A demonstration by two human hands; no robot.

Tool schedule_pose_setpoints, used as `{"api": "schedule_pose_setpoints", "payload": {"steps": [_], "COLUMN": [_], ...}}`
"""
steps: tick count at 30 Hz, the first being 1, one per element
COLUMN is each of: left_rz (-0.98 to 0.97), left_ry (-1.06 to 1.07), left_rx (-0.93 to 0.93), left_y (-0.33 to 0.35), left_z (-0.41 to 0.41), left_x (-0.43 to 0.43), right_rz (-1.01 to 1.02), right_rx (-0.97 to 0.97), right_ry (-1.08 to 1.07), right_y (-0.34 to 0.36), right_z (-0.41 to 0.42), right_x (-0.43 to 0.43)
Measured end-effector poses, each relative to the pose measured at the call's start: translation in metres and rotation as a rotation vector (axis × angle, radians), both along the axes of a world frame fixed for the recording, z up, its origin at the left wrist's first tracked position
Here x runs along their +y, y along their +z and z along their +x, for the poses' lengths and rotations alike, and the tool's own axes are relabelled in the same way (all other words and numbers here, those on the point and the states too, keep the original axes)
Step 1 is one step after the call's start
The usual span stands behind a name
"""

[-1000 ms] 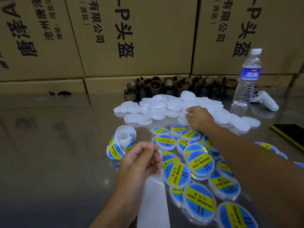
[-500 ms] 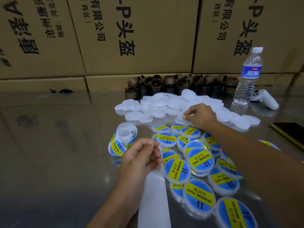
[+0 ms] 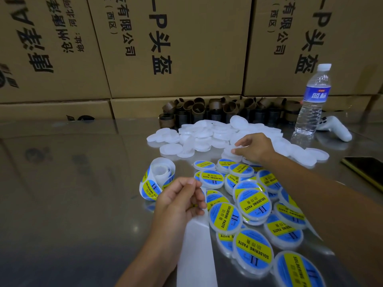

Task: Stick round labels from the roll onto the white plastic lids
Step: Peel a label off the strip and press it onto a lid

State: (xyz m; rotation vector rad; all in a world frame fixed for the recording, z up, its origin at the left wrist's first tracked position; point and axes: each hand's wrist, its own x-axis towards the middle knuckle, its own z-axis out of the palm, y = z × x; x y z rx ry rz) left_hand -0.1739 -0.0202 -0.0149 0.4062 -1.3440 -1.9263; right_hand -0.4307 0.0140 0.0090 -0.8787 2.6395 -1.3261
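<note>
- While our left hand [image 3: 180, 200] pinches the white backing strip [image 3: 196, 255] beside the label roll [image 3: 157, 179],
- our right hand [image 3: 256, 149] pinches a blank white lid [image 3: 230, 156] between thumb and fingertips.

Label roll [image 3: 158, 179] left of labelled lids [image 3: 253, 204]

Water bottle [image 3: 313, 100] before cardboard boxes [image 3: 172, 46]; phone [image 3: 366, 170] at right.

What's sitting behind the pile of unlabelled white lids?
A row of brown roll cores, against the cardboard boxes, with a water bottle at its right end. The lid pile covers some cores' bases.
</note>
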Motion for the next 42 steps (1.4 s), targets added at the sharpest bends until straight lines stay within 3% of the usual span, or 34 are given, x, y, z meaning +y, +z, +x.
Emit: {"api": "schedule_pose_setpoints", "payload": {"steps": [7,15,20,32,36,39,42], "left_rz": [0.031,0.056,0.084,-0.019,-0.005,0.045,0.071], "left_ry": [0.004,-0.002,-0.048,-0.060,0.004,0.045,0.077], "left_rx": [-0.008,-0.009,-0.016,-0.034,-0.032,0.012,0.034], "left_y": [-0.001,0.002,0.004,0.002,0.004,0.007,0.008], "left_z": [0.000,0.001,0.003,0.004,0.003,0.003,0.004], "left_x": [-0.001,-0.001,0.000,0.004,0.001,-0.001,-0.002], "right_rz": [-0.175,-0.361,-0.473,-0.423,-0.425,-0.451,-0.314], "right_rx": [0.034,0.061,0.089,0.437,0.451,0.332,0.283], "right_ry": [0.023,0.307,0.300,0.255,0.354,0.330,0.257], "right_y": [0.016,0.029,0.007,-0.020,-0.019,-0.017,-0.019], "right_z": [0.017,0.128,0.182,0.198,0.198,0.196,0.192], "right_x": [0.011,0.057,0.074,0.063,0.065,0.069,0.071]}}
